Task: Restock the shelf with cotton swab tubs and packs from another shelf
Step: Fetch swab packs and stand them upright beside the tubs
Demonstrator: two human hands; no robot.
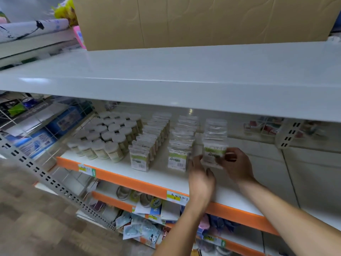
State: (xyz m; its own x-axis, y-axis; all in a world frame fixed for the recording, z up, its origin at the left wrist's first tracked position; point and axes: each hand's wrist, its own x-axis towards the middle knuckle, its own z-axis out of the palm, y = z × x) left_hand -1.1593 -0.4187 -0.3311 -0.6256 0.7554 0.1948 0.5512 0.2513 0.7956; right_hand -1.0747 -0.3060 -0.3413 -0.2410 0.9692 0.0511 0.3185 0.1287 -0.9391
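Shelf [140, 174] with the orange front edge carries the stock, and the front cotton swab pack [214, 154] of the rightmost row stands upright on it, label facing out, caught between both hands. The right hand [238, 163] is at the pack's right edge with its fingers [224, 159] curled onto the front face, thumb side toward the label — a pinch on the pack. The left hand [200, 174] comes up from below and left, its fingertips at the pack's lower left edge; blur keeps me from saying whether they pinch it or only steady it.

The pack's long axis runs up and down, its flat face square to the shelf front, and the row behind it [215, 130] runs straight back into the shelf. Judging by this, the move in hand is seating the pack at the head of that row, so what matters is keeping it upright and in line with the packs behind. The right hand is the nearer and has the firmer hold.

Just to the left stands a second row of packs [181, 145], its front pack near the left hand's knuckles — the likeliest thing to be knocked over. Further left come a third row of packs [149, 143] and a block of cotton swab tubs [108, 137] with white lids. The white upper shelf [166, 76] overhangs the work, with a cardboard box [193, 21] on it. To the right of the held pack the shelf shows bare white surface.
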